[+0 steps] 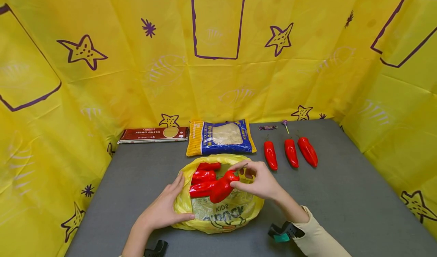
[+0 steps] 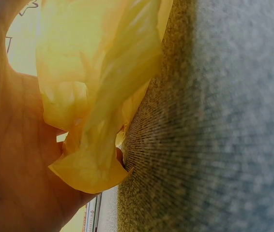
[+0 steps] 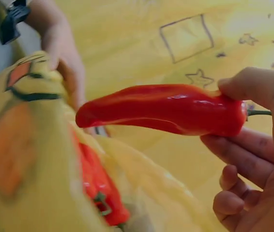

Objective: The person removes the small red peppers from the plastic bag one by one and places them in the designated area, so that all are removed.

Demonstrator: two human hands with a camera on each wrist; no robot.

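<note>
A red chili pepper point(image 1: 222, 188) is pinched near its stem by my right hand point(image 1: 257, 179), held over the mouth of a yellow plastic bag point(image 1: 254, 204). The right wrist view shows this pepper point(image 3: 161, 108) between thumb and fingers, its tip pointing toward the bag. Several more red peppers point(image 1: 203, 176) lie inside the bag. My left hand point(image 1: 164, 204) rests against the bag's left side, fingers extended along it and thumb near the front rim. In the left wrist view, yellow plastic point(image 2: 98, 164) lies against the palm and hides most of the fingers.
Behind the bag lie a blue and yellow pasta bag point(image 1: 227, 137) and a brown spaghetti pack point(image 1: 153, 134). At the right are three red peppers point(image 1: 291, 152), a wrapped candy point(image 1: 268, 127) and a lollipop point(image 1: 285, 126). Yellow cloth point(image 1: 218, 79) surrounds the grey table point(image 1: 327, 204).
</note>
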